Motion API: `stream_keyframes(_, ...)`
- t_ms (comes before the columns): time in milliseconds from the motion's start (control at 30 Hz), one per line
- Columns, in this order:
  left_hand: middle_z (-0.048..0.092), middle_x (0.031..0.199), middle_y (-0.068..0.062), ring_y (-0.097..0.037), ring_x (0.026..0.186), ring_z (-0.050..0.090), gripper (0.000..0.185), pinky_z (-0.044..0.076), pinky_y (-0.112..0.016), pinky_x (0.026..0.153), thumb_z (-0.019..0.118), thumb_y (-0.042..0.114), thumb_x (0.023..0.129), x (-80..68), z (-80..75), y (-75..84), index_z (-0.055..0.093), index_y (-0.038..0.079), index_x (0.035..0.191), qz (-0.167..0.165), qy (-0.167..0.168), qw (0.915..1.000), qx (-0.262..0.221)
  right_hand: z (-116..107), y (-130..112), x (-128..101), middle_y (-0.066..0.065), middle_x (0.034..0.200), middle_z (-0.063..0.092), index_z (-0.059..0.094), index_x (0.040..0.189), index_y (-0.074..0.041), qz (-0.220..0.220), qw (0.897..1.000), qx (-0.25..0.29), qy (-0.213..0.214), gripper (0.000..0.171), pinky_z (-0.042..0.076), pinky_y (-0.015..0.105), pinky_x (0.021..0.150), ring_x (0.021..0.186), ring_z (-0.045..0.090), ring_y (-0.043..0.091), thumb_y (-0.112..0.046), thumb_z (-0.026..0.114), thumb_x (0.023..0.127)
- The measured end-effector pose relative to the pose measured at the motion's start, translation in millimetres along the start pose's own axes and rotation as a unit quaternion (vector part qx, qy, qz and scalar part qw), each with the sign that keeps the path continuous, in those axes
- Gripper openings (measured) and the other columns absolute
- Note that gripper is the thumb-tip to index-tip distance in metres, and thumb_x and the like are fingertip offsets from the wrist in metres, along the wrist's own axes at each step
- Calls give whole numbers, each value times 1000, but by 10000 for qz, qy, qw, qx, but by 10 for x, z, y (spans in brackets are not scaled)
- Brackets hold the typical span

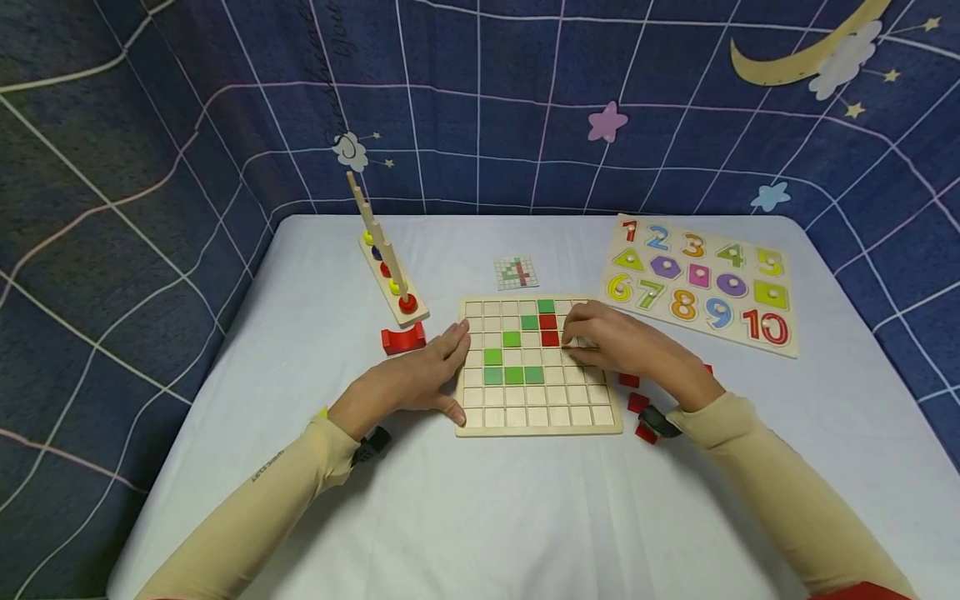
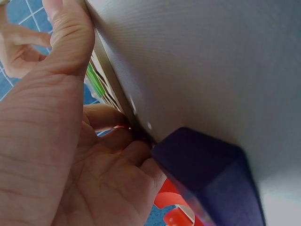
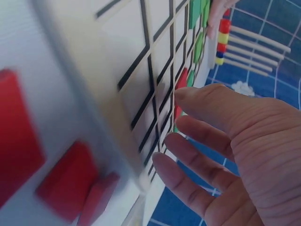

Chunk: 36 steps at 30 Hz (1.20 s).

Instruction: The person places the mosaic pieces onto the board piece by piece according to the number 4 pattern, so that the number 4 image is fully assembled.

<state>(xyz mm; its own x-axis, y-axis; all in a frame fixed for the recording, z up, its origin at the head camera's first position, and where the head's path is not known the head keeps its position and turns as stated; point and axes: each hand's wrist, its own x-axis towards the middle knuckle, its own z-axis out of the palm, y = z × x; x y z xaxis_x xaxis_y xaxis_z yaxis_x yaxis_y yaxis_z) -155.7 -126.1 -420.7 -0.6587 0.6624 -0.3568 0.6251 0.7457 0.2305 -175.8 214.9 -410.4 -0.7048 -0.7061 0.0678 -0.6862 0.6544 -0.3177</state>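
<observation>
A wooden grid board (image 1: pixel 536 417) lies on the table with several green square tiles (image 1: pixel 513 375) and two red square tiles (image 1: pixel 550 338) set in its cells. My left hand (image 1: pixel 420 371) rests along the board's left edge, fingers extended near the upper part and thumb at the lower corner. Over the upper right of the board is my right hand (image 1: pixel 618 337), its fingertips right beside the lower red tile. In the right wrist view, the thumb overlaps a red tile (image 3: pixel 181 78) and the fingers are loosely bent, with nothing visible between them.
Several loose red tiles (image 1: pixel 638 402) lie right of the board, partly under the right wrist. Behind it is a small pattern card (image 1: pixel 516 272). A number puzzle (image 1: pixel 701 283) sits back right; a peg stacker (image 1: pixel 393 287) and red arched block (image 1: pixel 403 339) stand left.
</observation>
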Motion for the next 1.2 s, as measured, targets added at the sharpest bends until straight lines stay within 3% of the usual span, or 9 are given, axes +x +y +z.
stream_keyframes(233, 2, 181, -23, -39, 169, 9, 128, 27, -46, 135, 80, 61, 84, 6, -7, 8, 12, -6, 169, 14, -11, 10000, 12, -98, 69, -242, 7, 105, 72, 81, 103, -6, 446, 9989, -13, -145, 11, 60, 42, 89, 97, 62, 21, -5, 83, 92)
stream_keyframes(533, 2, 181, -22, -39, 169, 9, 128, 29, -46, 134, 80, 61, 84, 15, -7, -6, 12, -5, 170, 9, -20, 10000, 5, -211, 111, -461, 7, 93, 66, 80, 99, -9, 1679, 9846, 279, -393, 10, 52, 32, 72, 81, 58, 18, -18, 80, 93)
stream_keyframes(667, 3, 181, -23, -40, 169, 11, 127, 30, -46, 133, 80, 61, 84, 6, -7, 3, 13, -6, 169, 25, 3, 10000, 29, -193, 146, -494, 6, 90, 64, 78, 97, -9, 1630, 9844, 413, -521, 9, 49, 29, 70, 79, 56, 15, -16, 81, 92)
stream_keyframes(867, 4, 181, -23, -39, 169, 11, 128, 29, -46, 134, 81, 61, 84, -7, -18, 17, 13, -5, 169, -21, 18, 10000, 5, -140, 180, -524, 5, 92, 66, 78, 98, -6, 1361, 9885, 527, -395, 10, 56, 30, 74, 81, 61, 16, -4, 79, 88)
stream_keyframes(1200, 3, 181, -23, -39, 169, 10, 128, 28, -47, 134, 80, 62, 83, 13, -3, 18, 13, -5, 169, 3, -2, 10000, 3, -136, 165, -533, 6, 93, 66, 79, 100, -7, 1320, 9893, 530, -314, 14, 56, 28, 72, 82, 60, 18, -2, 79, 87)
